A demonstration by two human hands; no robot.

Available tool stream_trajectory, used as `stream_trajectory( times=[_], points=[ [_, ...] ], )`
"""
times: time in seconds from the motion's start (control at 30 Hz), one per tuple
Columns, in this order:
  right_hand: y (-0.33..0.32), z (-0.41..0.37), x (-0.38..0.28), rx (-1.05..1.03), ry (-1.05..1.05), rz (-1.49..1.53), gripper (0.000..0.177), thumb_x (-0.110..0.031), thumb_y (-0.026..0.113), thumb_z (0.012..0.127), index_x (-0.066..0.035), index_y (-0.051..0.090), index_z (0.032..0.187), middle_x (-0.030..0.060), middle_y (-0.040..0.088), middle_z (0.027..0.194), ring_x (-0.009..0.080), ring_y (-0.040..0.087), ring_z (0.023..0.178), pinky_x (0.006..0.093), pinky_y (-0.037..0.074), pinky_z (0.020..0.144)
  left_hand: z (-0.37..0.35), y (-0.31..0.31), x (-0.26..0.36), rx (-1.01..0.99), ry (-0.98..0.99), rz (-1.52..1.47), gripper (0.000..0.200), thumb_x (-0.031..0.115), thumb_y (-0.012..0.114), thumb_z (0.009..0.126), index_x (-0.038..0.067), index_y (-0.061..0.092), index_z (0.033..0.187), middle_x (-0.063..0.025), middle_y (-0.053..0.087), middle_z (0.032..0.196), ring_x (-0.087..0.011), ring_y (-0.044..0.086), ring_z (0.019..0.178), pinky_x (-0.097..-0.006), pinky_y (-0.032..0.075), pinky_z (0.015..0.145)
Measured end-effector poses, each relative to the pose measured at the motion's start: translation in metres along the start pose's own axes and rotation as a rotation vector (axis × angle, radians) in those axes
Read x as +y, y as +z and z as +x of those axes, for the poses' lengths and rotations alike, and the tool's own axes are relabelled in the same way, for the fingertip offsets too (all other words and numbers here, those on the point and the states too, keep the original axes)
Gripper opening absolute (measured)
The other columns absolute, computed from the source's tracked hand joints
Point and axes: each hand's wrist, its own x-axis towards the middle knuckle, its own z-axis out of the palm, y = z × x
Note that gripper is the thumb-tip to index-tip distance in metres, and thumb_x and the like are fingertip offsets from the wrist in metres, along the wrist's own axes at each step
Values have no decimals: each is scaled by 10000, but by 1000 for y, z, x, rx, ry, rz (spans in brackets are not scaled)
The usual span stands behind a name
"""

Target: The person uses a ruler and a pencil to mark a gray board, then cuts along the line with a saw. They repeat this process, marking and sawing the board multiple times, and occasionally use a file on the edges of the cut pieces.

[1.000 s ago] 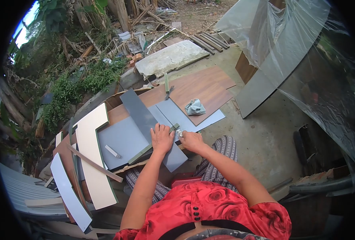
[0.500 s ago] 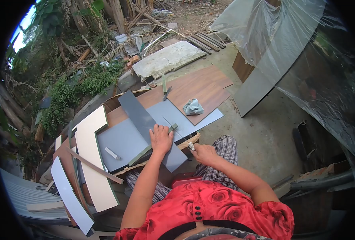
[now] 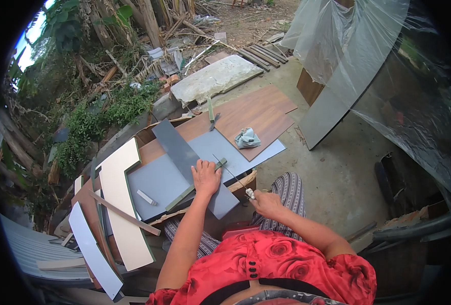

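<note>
My left hand (image 3: pixel 206 177) lies palm down, fingers stretched out, on a dark grey board strip (image 3: pixel 177 145) that slants across the work surface. My right hand (image 3: pixel 267 203) is closed round the white, wrapped-looking handle of a thin long-bladed tool (image 3: pixel 233 176); whether it is a saw or a knife cannot be made out. Its blade crosses beside the end of a green-edged strip (image 3: pixel 182 197), just right of my left fingers. Under the dark strip is a larger light grey panel (image 3: pixel 149 175).
A folded cloth (image 3: pixel 247 138) rests on a brown wood-grain panel (image 3: pixel 266 109). A small whitish block (image 3: pixel 146 197) lies on the grey panel. Cream cut boards (image 3: pixel 121 203) and a narrow wooden strip (image 3: pixel 129 213) are at left. Plastic sheeting (image 3: pixel 342 46) hangs over a leaning panel at right.
My right hand has drawn the blade slightly back toward me and to the right. My left hand keeps its place on the dark strip. The whole view has shifted a little.
</note>
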Motion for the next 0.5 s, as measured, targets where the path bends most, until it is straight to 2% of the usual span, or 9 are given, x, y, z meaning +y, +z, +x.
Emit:
stream_trajectory(
  times=[0.1, 0.33, 0.5],
  points=[
    [-2, 1, 6, -5, 5, -9, 313, -306, 480, 871, -6, 568, 895, 225, 634, 748, 395, 627, 730, 498, 477, 670, 0, -1, -1, 5, 12, -14, 286, 293, 607, 809, 63, 572, 974, -113, 526, 1088, -313, 394, 1194, -543, 305, 1004],
    [-9, 59, -21, -53, -47, -38, 294, -231, 465, 852, 11, 628, 881, 243, 639, 804, 387, 638, 772, 473, 496, 690, 4, 6, -7, 42, -16, -6, 278, 288, 605, 815, 68, 577, 984, -105, 525, 1079, -302, 389, 1189, -567, 287, 1009],
    [-14, 34, -18, -39, -57, 27, 313, -268, 490, 856, 18, 616, 842, 225, 640, 776, 383, 635, 753, 476, 490, 679, 6, 0, -5, -17, -17, 2, 270, 280, 606, 813, 68, 577, 977, -104, 526, 1084, -305, 383, 1195, -562, 282, 1015]
  ],
)
